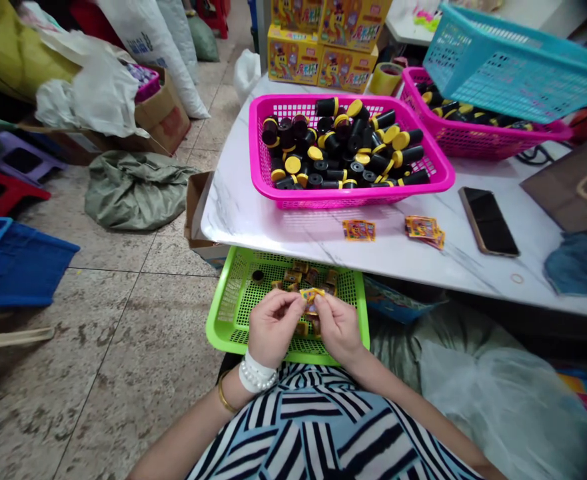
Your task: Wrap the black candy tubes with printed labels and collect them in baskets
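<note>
My left hand [273,325] and my right hand [340,328] are both closed on a small yellow and orange item [312,294], pinched between their fingertips. They hover over a green basket [226,313] resting on my lap. Several small wrapped pieces [303,272] lie in that basket. On the white marble table [253,220] in front stands a pink basket [273,190] full of black tubes with yellow caps [346,147]. Two small stacks of printed stickers [359,230] lie on the table near its edge.
A phone [488,221] lies on the table at right. A second pink basket [473,140] with a blue basket [513,63] tilted on it stands at the back right. Yellow boxes [318,57], a tape roll [386,78], floor bags, a blue crate [13,263].
</note>
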A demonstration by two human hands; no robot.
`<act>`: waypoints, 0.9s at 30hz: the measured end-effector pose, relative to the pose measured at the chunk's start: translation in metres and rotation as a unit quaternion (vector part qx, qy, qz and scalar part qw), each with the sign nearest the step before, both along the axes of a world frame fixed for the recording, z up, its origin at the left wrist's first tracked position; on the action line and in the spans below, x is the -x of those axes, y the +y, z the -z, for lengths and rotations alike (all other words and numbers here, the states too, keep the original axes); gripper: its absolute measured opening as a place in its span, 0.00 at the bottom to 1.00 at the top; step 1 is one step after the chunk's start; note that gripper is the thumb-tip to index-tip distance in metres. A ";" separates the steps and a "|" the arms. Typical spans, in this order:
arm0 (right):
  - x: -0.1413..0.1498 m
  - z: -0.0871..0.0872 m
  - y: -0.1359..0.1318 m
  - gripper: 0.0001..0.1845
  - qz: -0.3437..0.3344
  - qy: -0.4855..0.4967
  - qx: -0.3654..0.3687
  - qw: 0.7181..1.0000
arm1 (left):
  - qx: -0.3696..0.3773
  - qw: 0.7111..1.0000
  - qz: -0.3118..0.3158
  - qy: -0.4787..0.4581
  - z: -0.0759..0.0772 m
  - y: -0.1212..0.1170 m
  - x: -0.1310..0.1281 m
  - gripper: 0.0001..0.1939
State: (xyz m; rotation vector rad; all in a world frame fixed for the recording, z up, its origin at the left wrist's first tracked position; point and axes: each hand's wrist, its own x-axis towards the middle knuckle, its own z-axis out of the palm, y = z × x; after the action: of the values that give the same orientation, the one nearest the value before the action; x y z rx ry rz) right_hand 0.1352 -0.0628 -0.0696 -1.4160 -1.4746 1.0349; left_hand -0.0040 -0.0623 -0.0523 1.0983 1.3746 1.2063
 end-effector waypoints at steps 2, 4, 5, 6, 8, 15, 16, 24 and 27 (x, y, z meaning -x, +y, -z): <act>0.002 -0.005 0.003 0.19 -0.009 -0.050 -0.053 0.997 | -0.017 0.999 -0.001 0.027 -0.003 0.001 0.001 0.05; 0.006 -0.006 0.005 0.19 -0.019 -0.087 -0.096 0.991 | -0.012 0.999 -0.014 0.044 -0.005 0.003 0.003 0.05; 0.008 -0.004 0.006 0.18 -0.026 -0.100 -0.112 0.988 | -0.001 0.999 -0.016 0.046 -0.005 0.004 0.005 0.04; 0.010 -0.001 0.008 0.18 -0.034 -0.111 -0.125 0.985 | 0.010 0.999 -0.018 0.044 -0.003 0.006 0.007 0.04; 0.016 0.008 0.012 0.18 -0.045 -0.131 -0.141 0.980 | 0.040 0.999 -0.029 0.006 0.003 0.010 0.011 0.08; 0.003 -0.040 0.044 0.21 -0.140 -0.207 -0.184 0.951 | 0.153 0.975 -0.039 -0.157 0.028 0.020 0.027 0.25; -0.004 -0.061 0.056 0.18 -0.140 -0.209 -0.201 0.947 | 0.174 0.969 -0.030 -0.173 0.030 0.021 0.030 0.26; -0.025 -0.146 0.235 0.15 -0.135 -0.441 -0.137 0.876 | 0.291 0.903 0.073 -0.308 0.019 0.023 0.033 0.25; -0.013 -0.134 0.261 0.19 -0.199 -0.441 -0.124 0.866 | 0.291 0.889 0.054 -0.351 0.018 0.024 0.031 0.24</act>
State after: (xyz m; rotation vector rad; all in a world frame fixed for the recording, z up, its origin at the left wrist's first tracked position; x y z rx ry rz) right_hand 0.1483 0.1985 0.0639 -1.4926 -2.5417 0.3497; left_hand -0.0349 -0.0385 -0.0703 0.2517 0.9743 0.8798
